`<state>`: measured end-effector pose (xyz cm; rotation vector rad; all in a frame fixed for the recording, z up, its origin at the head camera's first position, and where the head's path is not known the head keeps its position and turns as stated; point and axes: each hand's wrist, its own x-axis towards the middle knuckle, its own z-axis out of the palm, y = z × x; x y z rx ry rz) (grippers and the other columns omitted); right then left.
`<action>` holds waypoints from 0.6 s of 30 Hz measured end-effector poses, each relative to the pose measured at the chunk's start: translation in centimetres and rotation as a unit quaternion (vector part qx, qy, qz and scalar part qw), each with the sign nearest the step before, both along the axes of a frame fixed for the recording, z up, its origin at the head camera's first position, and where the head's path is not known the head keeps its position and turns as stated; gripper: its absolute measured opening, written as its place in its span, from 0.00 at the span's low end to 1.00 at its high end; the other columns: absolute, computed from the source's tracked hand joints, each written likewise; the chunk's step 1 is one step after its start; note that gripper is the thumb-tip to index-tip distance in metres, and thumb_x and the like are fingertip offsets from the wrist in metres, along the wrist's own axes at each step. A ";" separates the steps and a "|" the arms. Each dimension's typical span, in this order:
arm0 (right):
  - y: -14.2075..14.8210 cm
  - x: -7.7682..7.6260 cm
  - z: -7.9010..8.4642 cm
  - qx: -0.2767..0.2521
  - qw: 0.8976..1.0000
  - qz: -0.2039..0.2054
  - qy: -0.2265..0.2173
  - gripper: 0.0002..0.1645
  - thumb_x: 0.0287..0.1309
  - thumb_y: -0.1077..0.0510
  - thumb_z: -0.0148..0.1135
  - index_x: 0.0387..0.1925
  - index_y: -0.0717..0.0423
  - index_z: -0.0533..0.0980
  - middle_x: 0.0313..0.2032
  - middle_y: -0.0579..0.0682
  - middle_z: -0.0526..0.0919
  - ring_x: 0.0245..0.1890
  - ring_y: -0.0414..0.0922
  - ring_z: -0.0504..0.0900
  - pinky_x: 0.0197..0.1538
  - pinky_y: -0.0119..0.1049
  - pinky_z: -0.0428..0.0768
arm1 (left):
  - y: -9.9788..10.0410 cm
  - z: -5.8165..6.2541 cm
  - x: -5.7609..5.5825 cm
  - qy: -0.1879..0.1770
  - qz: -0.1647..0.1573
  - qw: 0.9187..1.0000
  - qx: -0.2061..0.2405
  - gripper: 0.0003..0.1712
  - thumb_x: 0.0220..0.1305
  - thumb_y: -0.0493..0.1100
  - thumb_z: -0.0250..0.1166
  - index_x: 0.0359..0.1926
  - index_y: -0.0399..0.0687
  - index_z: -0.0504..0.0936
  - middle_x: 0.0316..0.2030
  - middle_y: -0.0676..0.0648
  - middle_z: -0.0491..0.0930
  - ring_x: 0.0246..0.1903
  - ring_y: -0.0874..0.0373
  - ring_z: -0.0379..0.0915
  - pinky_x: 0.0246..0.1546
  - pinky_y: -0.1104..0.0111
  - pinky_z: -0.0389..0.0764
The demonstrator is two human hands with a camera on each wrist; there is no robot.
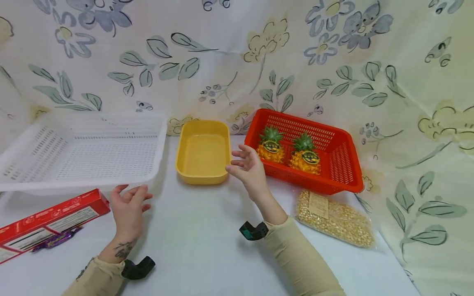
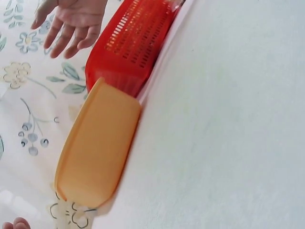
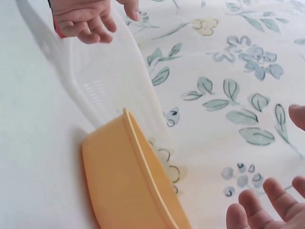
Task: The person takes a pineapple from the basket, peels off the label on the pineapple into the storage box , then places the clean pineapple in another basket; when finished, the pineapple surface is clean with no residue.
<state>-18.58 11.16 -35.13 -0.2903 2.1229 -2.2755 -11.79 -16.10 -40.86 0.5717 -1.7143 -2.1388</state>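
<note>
My left hand [image 1: 128,213] hovers with loosely bent fingers, holding nothing, just in front of the white basket [image 1: 83,186] and right of a long red box [image 1: 55,218]. My right hand [image 1: 249,172] is raised beside the yellow tub [image 1: 203,180], fingers apart and nothing in them. Behind it stands the red basket [image 1: 335,164]. Two small pineapples [image 1: 272,152] with black-and-yellow labels lie in that basket. In the right wrist view, fingers of the right hand [image 3: 267,207] spread near the yellow tub [image 3: 128,176].
A purple-wrapped candy [image 1: 57,240] lies along the front of the red box. In front of the red basket rests a clear bag of yellow corn kernels [image 1: 338,220]. A flowered cloth [image 1: 229,74] hangs behind the white table [image 1: 192,246].
</note>
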 end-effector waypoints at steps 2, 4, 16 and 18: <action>0.2 -0.2 0.0 -0.001 1.000 -0.004 0.004 0.36 0.51 0.69 0.63 0.61 0.54 0.61 0.54 0.57 0.72 0.50 0.53 0.75 0.49 0.34 0.78 | -0.2 -0.1 -0.2 0.017 0.017 1.000 0.003 0.22 0.60 0.42 0.62 0.50 0.56 0.59 0.29 0.57 0.81 0.22 0.65 0.77 0.19 0.75 0.76; 0.4 -0.4 0.0 0.001 1.000 -0.009 0.012 0.36 0.51 0.70 0.63 0.61 0.55 0.61 0.53 0.57 0.72 0.50 0.53 0.74 0.49 0.33 0.78 | -0.4 -0.2 -0.4 0.030 0.028 0.999 0.008 0.23 0.60 0.40 0.63 0.49 0.54 0.60 0.29 0.57 0.81 0.22 0.65 0.76 0.18 0.76 0.75; 3.3 -2.7 3.2 0.148 0.983 -0.070 0.080 0.40 0.47 0.60 0.70 0.61 0.49 0.62 0.55 0.53 0.71 0.54 0.54 0.71 0.51 0.44 0.77 | -0.5 -0.2 -1.0 0.048 0.058 0.997 0.024 0.25 0.56 0.39 0.66 0.49 0.51 0.61 0.28 0.55 0.82 0.22 0.64 0.77 0.17 0.76 0.74; 4.0 -3.2 4.1 0.181 0.976 -0.084 0.086 0.41 0.47 0.57 0.71 0.62 0.47 0.62 0.56 0.51 0.70 0.54 0.52 0.71 0.51 0.44 0.77 | -0.5 -0.1 -0.9 0.049 0.060 0.997 0.029 0.25 0.55 0.40 0.67 0.49 0.51 0.62 0.29 0.55 0.83 0.22 0.64 0.77 0.17 0.76 0.74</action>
